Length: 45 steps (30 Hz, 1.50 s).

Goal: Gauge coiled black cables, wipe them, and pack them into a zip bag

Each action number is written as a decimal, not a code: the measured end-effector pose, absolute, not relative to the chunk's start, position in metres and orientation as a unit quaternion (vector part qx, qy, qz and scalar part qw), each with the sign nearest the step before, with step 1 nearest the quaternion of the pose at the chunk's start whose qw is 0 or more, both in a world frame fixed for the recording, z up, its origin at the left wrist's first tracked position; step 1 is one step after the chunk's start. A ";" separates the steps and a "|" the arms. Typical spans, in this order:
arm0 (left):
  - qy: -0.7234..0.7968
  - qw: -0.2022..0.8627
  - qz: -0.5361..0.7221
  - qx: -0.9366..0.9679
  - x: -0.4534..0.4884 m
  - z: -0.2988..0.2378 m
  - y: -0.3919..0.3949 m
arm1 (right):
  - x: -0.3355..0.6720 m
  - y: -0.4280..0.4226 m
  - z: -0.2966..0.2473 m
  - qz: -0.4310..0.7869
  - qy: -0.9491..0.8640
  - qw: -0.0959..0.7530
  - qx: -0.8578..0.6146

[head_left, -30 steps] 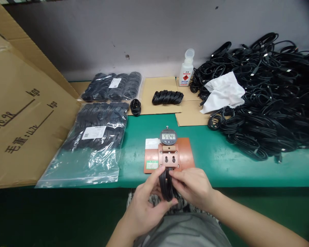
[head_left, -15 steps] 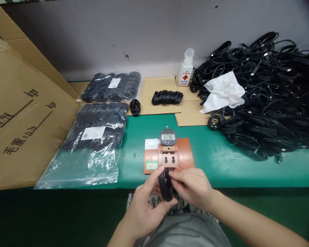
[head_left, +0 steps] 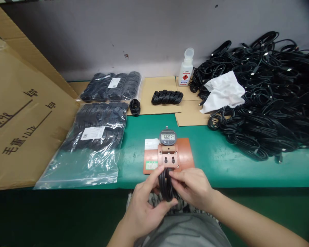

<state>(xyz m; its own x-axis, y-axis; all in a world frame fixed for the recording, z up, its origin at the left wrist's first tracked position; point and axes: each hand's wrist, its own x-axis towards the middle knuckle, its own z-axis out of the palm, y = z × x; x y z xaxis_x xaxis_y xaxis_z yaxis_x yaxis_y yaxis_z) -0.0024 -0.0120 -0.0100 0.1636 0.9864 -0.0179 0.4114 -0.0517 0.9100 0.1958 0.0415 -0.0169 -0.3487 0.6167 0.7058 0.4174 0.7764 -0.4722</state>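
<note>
A coiled black cable point(head_left: 165, 185) stands on edge between my hands, at the near side of a measuring fixture. Curled around the coil from the left, my left hand point(head_left: 146, 202) has its thumb below and fingers above. My right hand point(head_left: 192, 187) pinches the cable's end at the coil's right side; the exact tip is hidden by fingers and fixture. The fixture's orange-brown base point(head_left: 186, 154) carries a pinkish block point(head_left: 170, 160) with two dark screws. Behind the block, a round digital dial gauge point(head_left: 167, 137) reads about 6603, its decimal point too small to make out.
Bagged black cables point(head_left: 100, 116) lie at left beside a large cardboard box point(head_left: 28, 120). One coil point(head_left: 135, 107) and a row of coils point(head_left: 167, 97) rest on cardboard. A white bottle point(head_left: 185, 72) stands behind. At right, a cable heap point(head_left: 267, 103) bears a white cloth point(head_left: 224, 92).
The gauge reading has gone from about 6596 to about 6603. Both hands and the coil stay almost exactly where they were.
</note>
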 end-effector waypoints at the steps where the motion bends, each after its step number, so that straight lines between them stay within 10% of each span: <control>1: 0.548 0.418 0.345 0.637 -0.002 -0.010 -0.012 | 0.196 0.042 -0.017 0.104 -0.814 0.474 -0.319; 45: 0.545 0.426 0.339 0.637 -0.002 -0.003 -0.009 | 0.196 0.041 -0.019 0.106 -0.813 0.476 -0.319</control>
<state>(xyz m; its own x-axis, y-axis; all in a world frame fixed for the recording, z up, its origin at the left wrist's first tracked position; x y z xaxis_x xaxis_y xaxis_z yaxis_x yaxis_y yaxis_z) -0.0025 -0.0085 -0.0029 0.1760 0.9839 -0.0323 0.4056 -0.0425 0.9131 0.1961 0.0411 -0.0191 -0.3440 0.6185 0.7065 0.4175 0.7747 -0.4749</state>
